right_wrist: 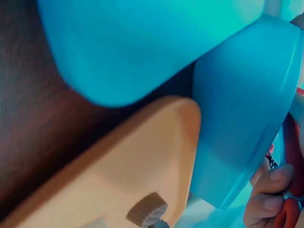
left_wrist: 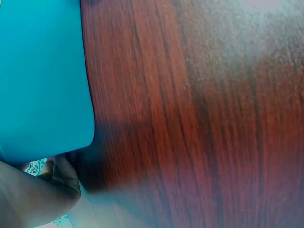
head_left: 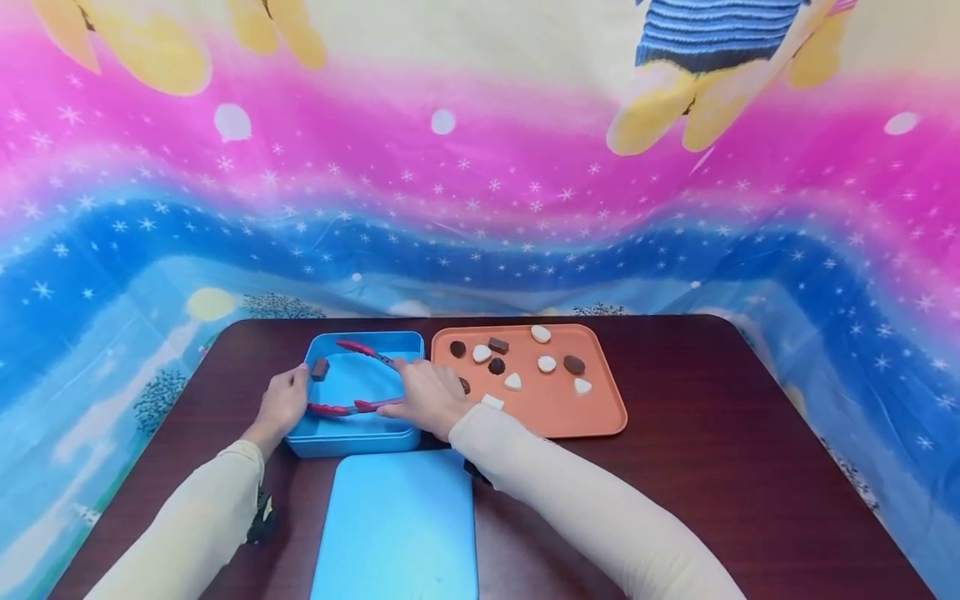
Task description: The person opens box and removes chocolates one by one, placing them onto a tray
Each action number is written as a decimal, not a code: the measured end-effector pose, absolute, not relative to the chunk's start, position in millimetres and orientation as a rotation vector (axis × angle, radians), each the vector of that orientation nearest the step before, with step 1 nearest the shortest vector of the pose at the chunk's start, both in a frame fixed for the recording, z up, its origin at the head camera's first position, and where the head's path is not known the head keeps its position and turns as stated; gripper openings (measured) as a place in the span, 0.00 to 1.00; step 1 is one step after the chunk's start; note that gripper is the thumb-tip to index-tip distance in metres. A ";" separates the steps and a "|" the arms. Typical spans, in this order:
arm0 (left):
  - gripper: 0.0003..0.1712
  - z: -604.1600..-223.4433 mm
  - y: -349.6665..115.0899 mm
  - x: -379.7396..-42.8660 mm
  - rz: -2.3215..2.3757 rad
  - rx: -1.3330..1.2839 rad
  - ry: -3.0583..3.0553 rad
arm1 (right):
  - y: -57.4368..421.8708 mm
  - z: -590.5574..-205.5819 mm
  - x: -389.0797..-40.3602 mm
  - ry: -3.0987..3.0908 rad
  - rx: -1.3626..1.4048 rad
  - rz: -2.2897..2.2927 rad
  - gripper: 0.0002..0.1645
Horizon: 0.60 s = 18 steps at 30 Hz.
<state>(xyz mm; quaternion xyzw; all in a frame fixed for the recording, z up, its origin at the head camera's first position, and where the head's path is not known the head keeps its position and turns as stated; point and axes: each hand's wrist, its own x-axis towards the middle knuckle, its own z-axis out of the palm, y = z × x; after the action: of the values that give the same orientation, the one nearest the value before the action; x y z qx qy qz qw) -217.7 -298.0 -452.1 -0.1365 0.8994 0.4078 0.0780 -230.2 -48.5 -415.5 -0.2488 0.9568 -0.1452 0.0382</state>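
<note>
A pair of red tongs [head_left: 352, 408] is gripped by my right hand [head_left: 431, 396], its two arms spread wide over a light-blue box [head_left: 300, 446]. In the right wrist view, curled fingers [right_wrist: 270, 204] wrap round the red handle. My left hand [head_left: 283, 404] holds the left wall of the box at its rim. Inside the box, near that wall, lies a small brown chocolate bar [head_left: 320, 369], between the spread tong tips and touched by neither. The left wrist view catches only part of the left hand [left_wrist: 47, 190], low in the corner.
Right of the box is an orange tray [head_left: 570, 421] with several brown and white chocolate-like pieces, some of them hidden by the right hand. A light-blue lid [head_left: 401, 525] lies in front of the box on the dark wooden table [head_left: 712, 467]. A patterned curtain [head_left: 480, 183] hangs behind.
</note>
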 end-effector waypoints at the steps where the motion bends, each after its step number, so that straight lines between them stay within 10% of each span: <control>1: 0.42 -451.8 -298.2 -217.7 1.218 -0.414 2.691 | -49.0 -415.8 -231.2 2.938 -0.768 -0.423 0.50; 18: 0.43 -454.7 -295.6 -219.5 1.213 -0.425 2.704 | -46.2 -421.1 -252.0 2.916 -0.839 -0.286 0.43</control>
<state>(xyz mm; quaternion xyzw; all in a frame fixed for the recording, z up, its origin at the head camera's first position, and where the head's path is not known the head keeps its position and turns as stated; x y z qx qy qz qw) -219.5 -295.6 -454.7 -0.1417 0.9006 0.4042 0.0737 -252.0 -46.2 -421.1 -0.2750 0.9557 -0.0939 0.0470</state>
